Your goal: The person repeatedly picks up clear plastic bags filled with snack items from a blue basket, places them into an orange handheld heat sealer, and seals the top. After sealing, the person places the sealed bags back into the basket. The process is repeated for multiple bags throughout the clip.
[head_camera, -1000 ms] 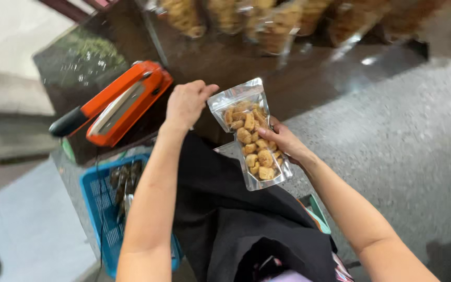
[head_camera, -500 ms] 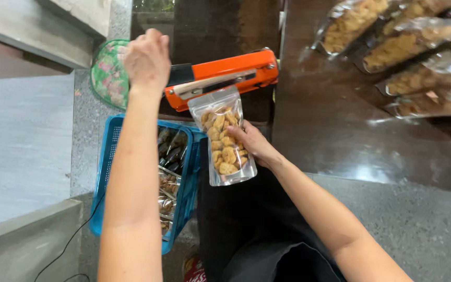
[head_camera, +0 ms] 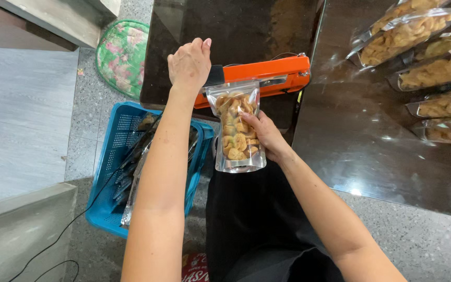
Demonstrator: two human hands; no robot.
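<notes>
The person's left hand (head_camera: pixel 190 62) lies on the black handle end of the orange heat sealer (head_camera: pixel 259 75), fingers curled down over it and pressing the arm, as far as I can see. The right hand (head_camera: pixel 264 134) holds a clear stand-up pouch (head_camera: pixel 236 127) by its right edge, thumb in front and fingers behind, and the top of the pouch is put between the sealer's bars. I judge this is the sealing step; the next move needs the pouch mouth flat and straight under the bar, with no snack caught in it.

The pouch is glossy plastic, filled with small curled, golden-brown fried pieces, and its bottom hangs free over the person's dark apron. The sealer sits at the edge of a dark, shiny table (head_camera: pixel 351 136). At the right lie more filled pouches (head_camera: pixel 418 36). Below left, on the speckled floor, stands a blue plastic basket (head_camera: pixel 113 136) with perforated walls, holding empty bags.
</notes>
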